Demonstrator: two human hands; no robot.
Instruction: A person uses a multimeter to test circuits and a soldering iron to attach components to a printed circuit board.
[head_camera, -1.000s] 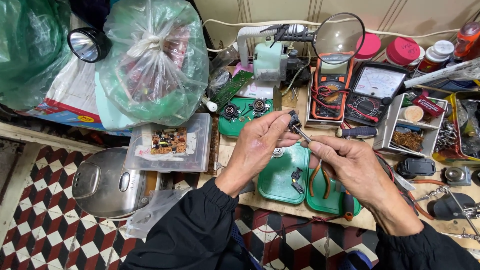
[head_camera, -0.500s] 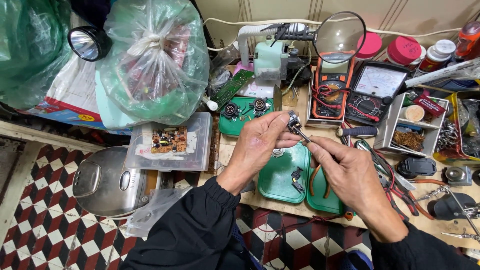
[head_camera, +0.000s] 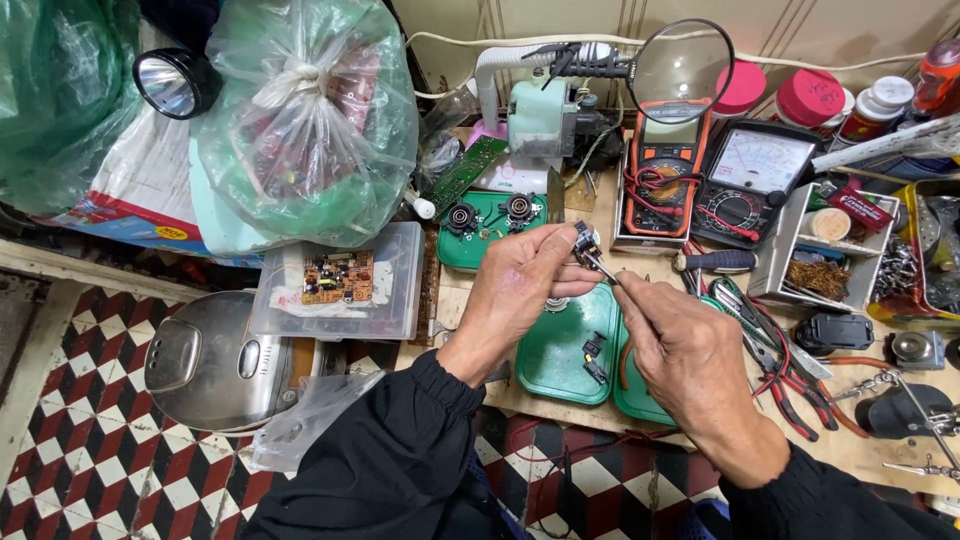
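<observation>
Head view: left hand pinches a small black part at its fingertips, closed on it, raised above the bench. Right hand grips a thin metal tool, probably a screwdriver or probe, tip touching the part just below the left fingertips. Both hands sit close together, directly over the green trays.

To do this well, I'd judge: keep the left pinch firm, the part steady, the tool tip in line with the part, pressure light so it does not slip toward the left fingers.

Room: tight. Beyond the hands stand the orange meter and black meter; right of the right hand lie pliers and a grey parts bin. Left of the left hand is a clear plastic box. Bench edge is near the wrists; open space is mostly toward the body.
</observation>
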